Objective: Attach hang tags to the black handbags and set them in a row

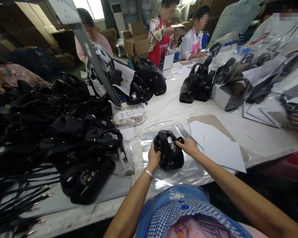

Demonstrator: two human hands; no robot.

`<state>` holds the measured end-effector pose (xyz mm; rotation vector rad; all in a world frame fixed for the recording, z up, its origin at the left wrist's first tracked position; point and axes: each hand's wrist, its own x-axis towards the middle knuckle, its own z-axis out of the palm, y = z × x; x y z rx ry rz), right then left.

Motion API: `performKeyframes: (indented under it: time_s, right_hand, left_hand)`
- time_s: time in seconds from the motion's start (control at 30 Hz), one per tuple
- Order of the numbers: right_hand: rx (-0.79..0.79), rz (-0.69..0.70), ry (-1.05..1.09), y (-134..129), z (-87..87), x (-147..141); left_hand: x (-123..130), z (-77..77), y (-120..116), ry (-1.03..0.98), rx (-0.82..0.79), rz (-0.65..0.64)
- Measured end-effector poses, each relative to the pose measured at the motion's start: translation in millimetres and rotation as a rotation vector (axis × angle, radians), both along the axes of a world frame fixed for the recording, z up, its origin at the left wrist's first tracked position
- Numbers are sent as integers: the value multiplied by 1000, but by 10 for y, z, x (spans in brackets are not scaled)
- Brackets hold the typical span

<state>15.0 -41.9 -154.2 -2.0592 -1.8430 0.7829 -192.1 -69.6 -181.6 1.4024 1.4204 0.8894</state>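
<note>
A small black handbag (172, 160) stands upright on clear plastic sheeting (193, 172) at the table's near edge, its handle arching over the top. My left hand (154, 157) grips the bag's left side, the fingers partly hidden behind it. At the upper right side, my right hand (188, 146) pinches the bag's edge. Something pale shows inside the opening. White and brown card sheets (213, 145) lie just right of the bag. Beyond it to the left rests a clear packet (129, 115) with a white label.
Black bags (64, 122) are heaped across the left, with straps (22, 195) at the near left. A slanted metal post (96, 59) rises behind the packet. More bags (198, 82) stand farther back, some wrapped in plastic at right. Several people work around the table.
</note>
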Motion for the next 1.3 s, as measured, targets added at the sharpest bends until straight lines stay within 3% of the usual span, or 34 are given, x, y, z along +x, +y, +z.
performKeyframes:
  time_s: [0.1, 0.17, 0.27, 0.37, 0.53, 0.6, 0.7, 0.83, 0.93, 1.07, 1.13, 1.3]
  right_hand:
    - [-38, -74, 131, -223, 167, 45]
    - [-155, -128, 335, -411, 185, 56]
    - [-398, -194, 655, -688, 69, 15]
    - [-568, -283, 788, -911, -64, -66]
    - [-616, -404, 982, -1132, -124, -160]
    - [-601, -448, 1024, -1190, -156, -162]
    - [-592, -451, 1073, -1262, -220, -141]
    - [-605, -413, 1168, -1306, -237, -105]
    - [-654, -406, 1200, -1290, -200, -86]
    - [-689, -426, 1219, -1249, -179, -96]
    - [-660, -500, 1183, -1232, -198, -126]
    - [-566, -712, 1020, -1216, -255, -230]
  left_hand:
    - [-116, 88, 228, -17, 68, -28]
    - [-147, 91, 342, 14, 77, -76]
    - [-122, 16, 438, 92, 65, -138]
    - [-25, -78, 481, 115, 55, -245]
    - [146, -63, 578, 0, 10, -408]
    - [93, 4, 624, -113, 4, -385]
    - [-217, 107, 615, -206, 19, -177]
    - [-833, 144, 311, -168, -25, 142]
    - [-1144, 83, -113, -143, -103, 266]
    - [-1267, -52, -704, -151, -201, 328]
    - [-1278, -123, -937, -139, -212, 369]
    - [-1341, -286, -1299, 0, -168, 409]
